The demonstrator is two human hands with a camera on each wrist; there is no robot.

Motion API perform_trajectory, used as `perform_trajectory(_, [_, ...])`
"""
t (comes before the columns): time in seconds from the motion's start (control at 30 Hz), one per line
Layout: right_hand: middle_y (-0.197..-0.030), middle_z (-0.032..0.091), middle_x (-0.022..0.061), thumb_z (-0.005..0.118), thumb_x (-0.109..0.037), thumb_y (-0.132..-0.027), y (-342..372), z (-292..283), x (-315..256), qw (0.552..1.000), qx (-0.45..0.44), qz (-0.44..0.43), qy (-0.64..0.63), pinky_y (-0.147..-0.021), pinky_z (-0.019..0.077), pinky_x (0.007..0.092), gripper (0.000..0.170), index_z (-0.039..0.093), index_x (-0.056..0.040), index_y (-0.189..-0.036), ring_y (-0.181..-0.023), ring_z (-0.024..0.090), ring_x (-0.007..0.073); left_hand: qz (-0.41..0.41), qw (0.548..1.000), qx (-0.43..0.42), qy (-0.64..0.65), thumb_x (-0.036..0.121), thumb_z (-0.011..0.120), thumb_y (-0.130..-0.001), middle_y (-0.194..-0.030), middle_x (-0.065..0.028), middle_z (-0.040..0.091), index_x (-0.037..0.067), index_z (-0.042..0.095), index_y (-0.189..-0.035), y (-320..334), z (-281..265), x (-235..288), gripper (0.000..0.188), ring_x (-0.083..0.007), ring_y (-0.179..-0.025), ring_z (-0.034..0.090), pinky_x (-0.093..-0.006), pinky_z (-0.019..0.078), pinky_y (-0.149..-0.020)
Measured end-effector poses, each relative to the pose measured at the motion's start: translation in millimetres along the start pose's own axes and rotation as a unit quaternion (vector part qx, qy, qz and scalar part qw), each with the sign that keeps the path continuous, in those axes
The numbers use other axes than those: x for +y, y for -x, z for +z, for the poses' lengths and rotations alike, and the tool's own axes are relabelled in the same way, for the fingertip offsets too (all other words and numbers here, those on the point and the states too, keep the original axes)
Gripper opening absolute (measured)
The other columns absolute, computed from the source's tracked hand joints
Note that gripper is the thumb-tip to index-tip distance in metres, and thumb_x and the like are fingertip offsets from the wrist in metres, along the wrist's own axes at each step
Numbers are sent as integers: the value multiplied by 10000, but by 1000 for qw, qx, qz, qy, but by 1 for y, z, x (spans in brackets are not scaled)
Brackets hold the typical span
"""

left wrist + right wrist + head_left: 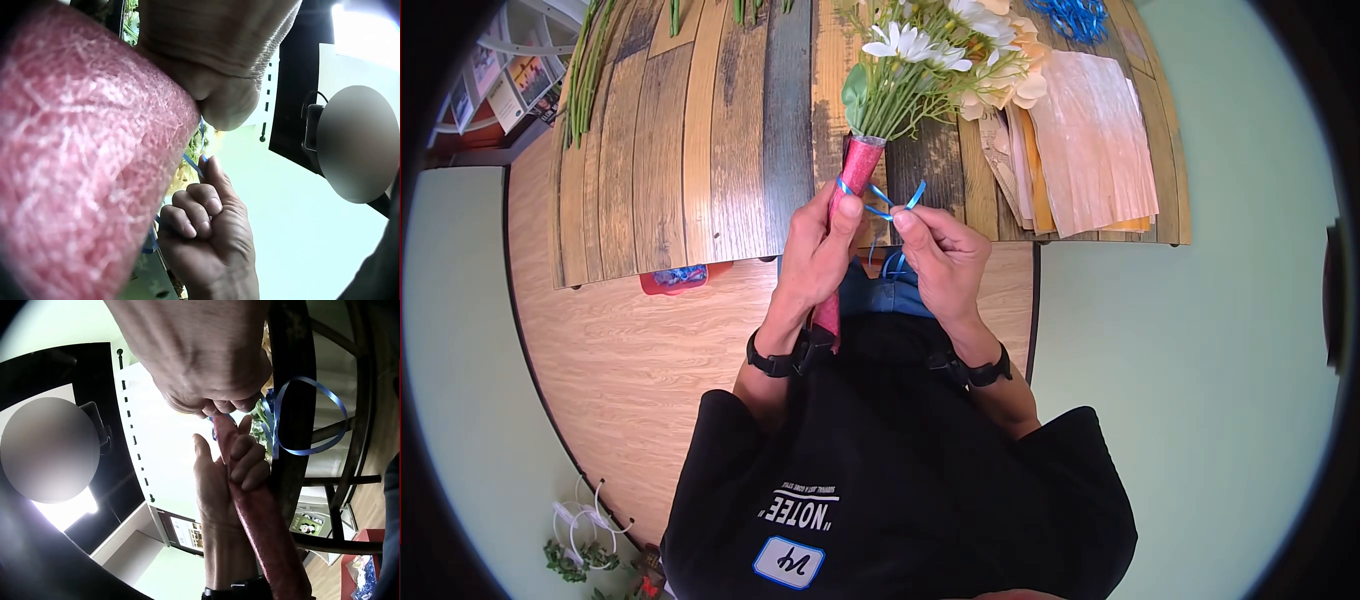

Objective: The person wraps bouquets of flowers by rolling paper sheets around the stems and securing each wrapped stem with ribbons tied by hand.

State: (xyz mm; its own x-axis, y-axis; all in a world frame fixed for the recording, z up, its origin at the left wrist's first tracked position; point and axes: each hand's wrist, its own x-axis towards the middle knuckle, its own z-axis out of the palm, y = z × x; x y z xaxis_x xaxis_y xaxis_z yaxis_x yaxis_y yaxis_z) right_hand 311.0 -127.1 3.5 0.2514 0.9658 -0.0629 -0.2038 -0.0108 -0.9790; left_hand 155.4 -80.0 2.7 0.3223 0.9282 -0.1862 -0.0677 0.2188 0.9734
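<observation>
A bouquet of white and peach flowers (pixel 945 60) has its stems wrapped in a pink tube (pixel 862 165). The left hand (pixel 820 245) grips this handle below the flowers, thumb along it; in the right wrist view its fingers curl round the pink wrap (pixel 256 515). Blue ribbon (pixel 845 187) goes round the wrap above that thumb. Just right of the handle, the right hand (pixel 945 262) pinches the ribbon between thumb and index finger, with a short end sticking up. A ribbon loop (pixel 342 419) hangs down in the right wrist view.
Sheets of pink and tan paper (pixel 1100 150) lie on the wooden table (pixel 730 150) at the right, a pile of blue ribbon (pixel 1075 15) behind them. Green stems (pixel 588 85) lie at the back left. A red box (pixel 675 280) stands below the table's front edge.
</observation>
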Motion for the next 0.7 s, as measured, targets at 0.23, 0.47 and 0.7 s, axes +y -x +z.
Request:
perform_trajectory(0.23, [-702,665,18,731,-122,-938,4,-6,-3,998,-18,-33,52,-522,442,218,160,758,18,-1011,-595,584,50,-21,999,18,24,570,501,-1015,-647,61,440,25,596,-989,-1,3,-2,553,-30,-569,380,-224,289,-484])
perform_trajectory(0.47, [-700,641,0,742,-91,-919,5,-9,-4,986,-54,-109,113,-515,375,209,151,758,43,-988,-597,499,32,-32,998,36,34,507,555,-1015,-621,71,443,27,596,-943,-2,5,0,487,-22,-536,368,-223,275,-462])
perform_trajectory(0.7, [-708,673,31,748,-80,-908,6,-13,-6,987,-64,-94,117,-526,406,224,135,766,36,-976,-599,535,49,-6,999,46,6,482,530,-1032,-555,53,405,22,619,-1005,-5,6,-8,470,-24,-425,343,-218,226,-384])
